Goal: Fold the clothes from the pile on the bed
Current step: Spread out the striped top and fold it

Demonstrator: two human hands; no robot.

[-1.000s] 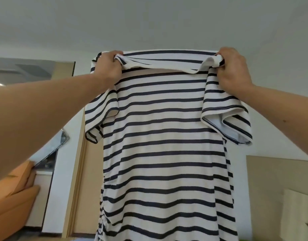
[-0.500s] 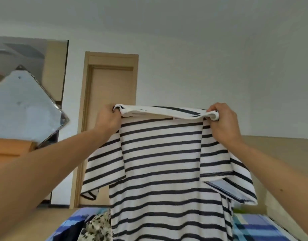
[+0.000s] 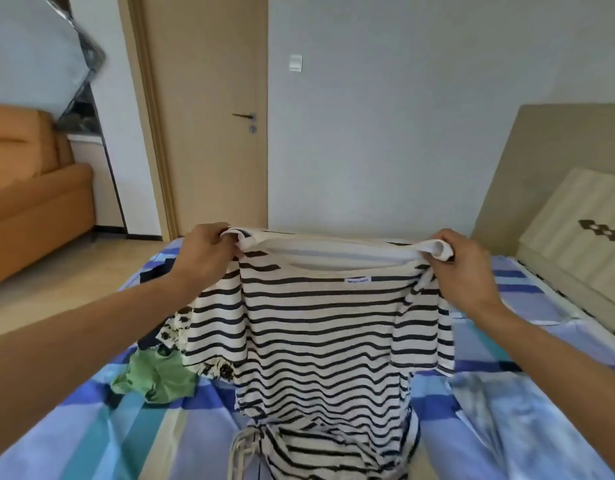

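I hold a white shirt with dark horizontal stripes [image 3: 320, 337] up over the bed by its shoulders. My left hand [image 3: 204, 252] grips the left shoulder and my right hand [image 3: 463, 268] grips the right shoulder. The neckline is stretched between them with a small label showing. The shirt's lower part is bunched on the blue checked bedsheet [image 3: 101, 427]. Behind the shirt's left sleeve lies the clothes pile: a green garment [image 3: 157, 375] and a black-and-cream patterned one [image 3: 176, 327].
A pale tie-dye cloth [image 3: 500, 410] lies on the bed at the right. The beige headboard [image 3: 559, 188] and a cushion stand at the right. A closed door [image 3: 209, 109] faces me and an orange sofa [image 3: 32, 202] sits at the left.
The view has dropped from the ceiling to the bed. Both hands lowered the striped shirt from overhead until its hem reached the sheet, keeping their hold on the shoulders.
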